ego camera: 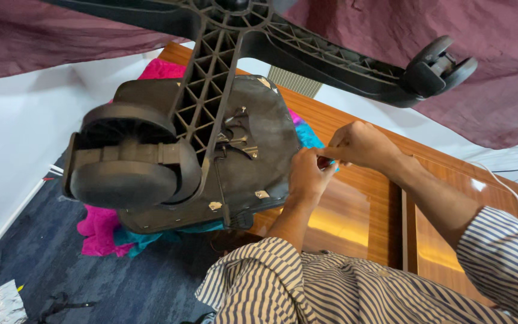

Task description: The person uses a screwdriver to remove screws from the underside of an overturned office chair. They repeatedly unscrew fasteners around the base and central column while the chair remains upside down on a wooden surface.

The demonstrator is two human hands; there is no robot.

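Observation:
An office chair lies upside down on a wooden table point(391, 204), its black star base point(223, 72) and caster wheels point(130, 165) pointing at me. The underside of the seat point(259, 144) is black board with small metal clips. My left hand point(307, 174) rests at the seat's right edge, fingers curled against it. My right hand point(361, 144) is just beside it, pinching something small at the same edge; the item is hidden between the fingers. Both sleeves are striped.
Pink and teal cloth point(100, 231) lies under the seat. A second caster point(439, 66) sticks out at the upper right under maroon fabric point(499, 84). A white cable point(505, 186) runs over the table. Dark carpet point(61, 264) is at the lower left.

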